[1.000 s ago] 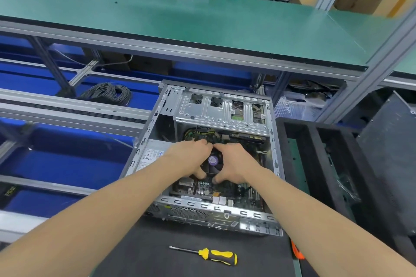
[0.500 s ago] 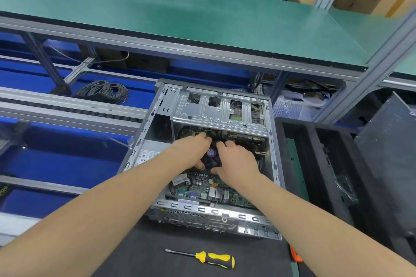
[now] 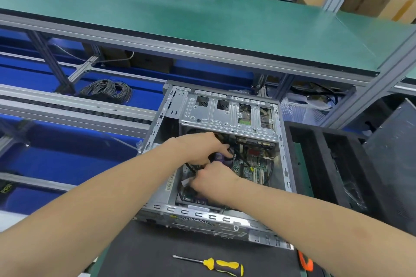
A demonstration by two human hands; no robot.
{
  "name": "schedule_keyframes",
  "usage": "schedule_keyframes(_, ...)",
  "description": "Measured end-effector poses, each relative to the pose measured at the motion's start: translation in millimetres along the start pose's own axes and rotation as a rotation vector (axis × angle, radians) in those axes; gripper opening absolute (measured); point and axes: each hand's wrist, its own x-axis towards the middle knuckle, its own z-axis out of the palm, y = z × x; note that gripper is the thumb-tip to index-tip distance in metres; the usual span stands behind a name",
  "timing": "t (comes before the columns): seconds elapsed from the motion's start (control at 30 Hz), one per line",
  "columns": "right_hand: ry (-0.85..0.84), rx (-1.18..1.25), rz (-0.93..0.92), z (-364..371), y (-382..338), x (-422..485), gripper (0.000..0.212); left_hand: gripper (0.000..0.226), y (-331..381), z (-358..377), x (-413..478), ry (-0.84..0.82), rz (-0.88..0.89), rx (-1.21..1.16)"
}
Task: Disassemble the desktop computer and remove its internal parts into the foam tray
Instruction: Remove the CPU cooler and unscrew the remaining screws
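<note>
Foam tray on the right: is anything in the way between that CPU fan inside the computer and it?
Only the right wall of the computer case and the rim of the foam tray lie between; the CPU fan must lift over them. Black cables also cross the board beside it.

Case point(image 3: 157, 141): lies open on the mat point(image 3: 146, 254) before me, below the shelf point(image 3: 157, 20).
Cage point(image 3: 225, 117): across the far end of the case.
Fan point(image 3: 221, 156): inside the case, nearer me than the cage, in my left hand point(image 3: 198, 148).
Board point(image 3: 252, 164): on the case floor, right of the fan.
Right hand point(image 3: 211, 181): in the case, just beside the left and nearer me.
Tray point(image 3: 315, 164): just right of the case.
Screwdriver point(image 3: 216, 265): on the mat, between the case and me.
Coil point(image 3: 108, 91): behind and left of the case.
</note>
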Motion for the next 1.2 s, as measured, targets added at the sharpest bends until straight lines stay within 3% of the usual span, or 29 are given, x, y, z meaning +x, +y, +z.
schedule_keyframes(0.17,-0.087,0.004,-0.016,-3.1,-3.7,8.8,0.015,0.077,9.2,-5.3,3.1,-0.061,-0.076,0.013)
schedule_keyframes(0.27,-0.067,0.071,-0.008,-0.9,-2.2,8.2,0.020,0.057,13.5,-6.9,7.7,-0.047,-0.071,0.045)
schedule_keyframes(0.4,-0.038,0.139,0.086,1.9,-4.8,8.0,0.011,0.042,12.8,-5.7,11.4,-0.047,-0.068,0.051)
schedule_keyframes(0.57,-0.052,0.162,0.065,7.0,-7.5,2.2,0.017,0.046,14.5,-3.7,15.9,-0.068,-0.141,-0.086)
schedule_keyframes(0.83,-0.096,0.140,0.043,4.6,-6.3,0.8,0.017,0.039,10.3,-2.6,15.0,-0.041,-0.128,-0.116)
schedule_keyframes(0.97,-0.067,0.190,0.081,-4.6,-3.7,2.4,0.019,0.031,9.7,-2.9,15.5,-0.044,-0.099,-0.032)
schedule_keyframes(1.1,-0.015,0.164,-0.033,-14.4,-0.4,-3.6,0.028,0.027,10.4,-7.2,14.5,-0.037,-0.073,0.001)
schedule_keyframes(1.2,-0.004,0.263,-0.020,-18.9,8.4,-7.9,0.029,0.029,12.2,-12.4,14.6,-0.063,-0.067,-0.020)
